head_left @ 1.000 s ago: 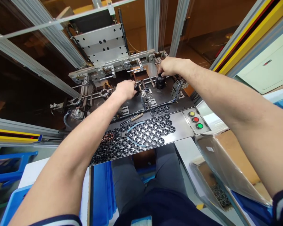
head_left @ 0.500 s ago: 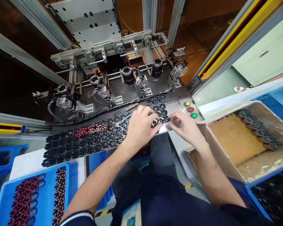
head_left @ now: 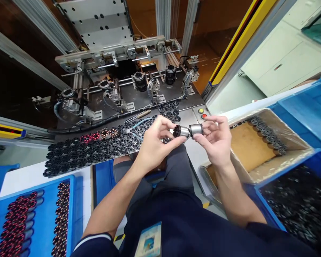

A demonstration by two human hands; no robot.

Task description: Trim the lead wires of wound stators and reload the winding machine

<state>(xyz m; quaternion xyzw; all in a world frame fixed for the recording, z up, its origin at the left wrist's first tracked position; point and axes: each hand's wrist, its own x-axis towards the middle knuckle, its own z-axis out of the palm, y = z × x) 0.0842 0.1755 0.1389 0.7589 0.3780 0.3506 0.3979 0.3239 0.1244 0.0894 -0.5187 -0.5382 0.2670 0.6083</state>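
Note:
My left hand (head_left: 159, 141) is closed around a motor stator core (head_left: 182, 131), a silver cylinder with a black slotted end cap. Between the thumb and fingers of my right hand (head_left: 216, 139) is a second stator core (head_left: 196, 129), also silver with black ends. Both lie on their sides in the air, their ends meeting or almost meeting. Behind and left of my hands, rows of black-capped stator cores (head_left: 96, 153) stand on the bench edge. A few among them carry red (head_left: 91, 137) or copper windings (head_left: 109, 132).
A machine with several black round fixtures (head_left: 170, 74) stands beyond the rows. Yellow and red buttons (head_left: 201, 111) sit near my right hand. A cardboard box (head_left: 246, 142) with cores and a blue bin (head_left: 273, 214) of black parts are at right; a blue tray (head_left: 76, 210) is at left.
Both hands have lifted from the right end of the rows, and each now holds a stator core up in front of me. The camera view has shifted slightly to the right.

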